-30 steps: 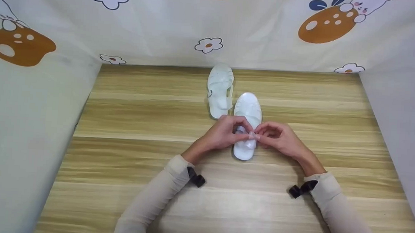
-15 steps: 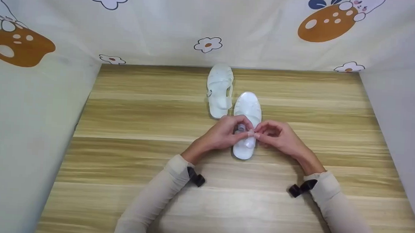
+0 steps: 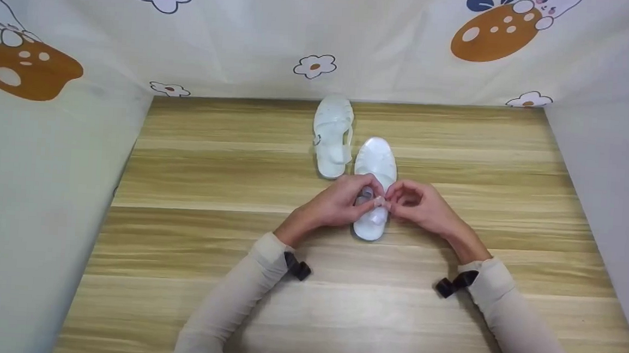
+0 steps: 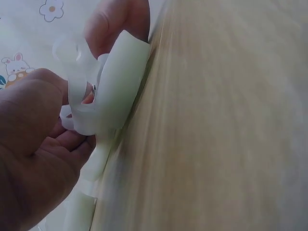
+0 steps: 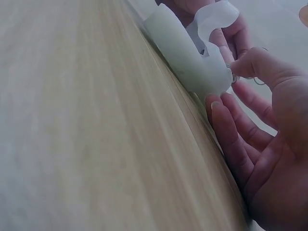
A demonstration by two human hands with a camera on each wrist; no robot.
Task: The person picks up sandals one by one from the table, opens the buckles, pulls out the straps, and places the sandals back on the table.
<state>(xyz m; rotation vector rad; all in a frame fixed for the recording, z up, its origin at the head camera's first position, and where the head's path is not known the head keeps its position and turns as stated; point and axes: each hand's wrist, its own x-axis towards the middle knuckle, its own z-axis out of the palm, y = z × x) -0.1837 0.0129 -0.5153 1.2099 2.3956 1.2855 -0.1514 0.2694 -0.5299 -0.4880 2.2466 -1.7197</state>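
A translucent white sandal (image 3: 375,157) lies on the wooden surface with its toe pointing away from me. My left hand (image 3: 339,201) pinches its ankle strap (image 4: 76,89) between thumb and index finger; the strap stands up in a loop over the heel. From the other side, my right hand (image 3: 426,208) pinches at a small metal buckle (image 5: 233,74) on the sandal's outer side, its lower fingers curled below. The fingertips of both hands meet above the footbed and partly cover the buckle. A matching sandal (image 3: 333,117) lies farther off to the left, against the back cloth.
Pale cloth walls (image 3: 235,46) printed with flowers, rabbits and orange fruit enclose the wood-grain surface (image 3: 227,171) at the back and both sides. Black wrist mounts (image 3: 297,266) sit at the light sleeve cuffs.
Both hands stay at the strap and buckle, with only slight finger shifts. The sandals keep their places; the head view has drifted a little.
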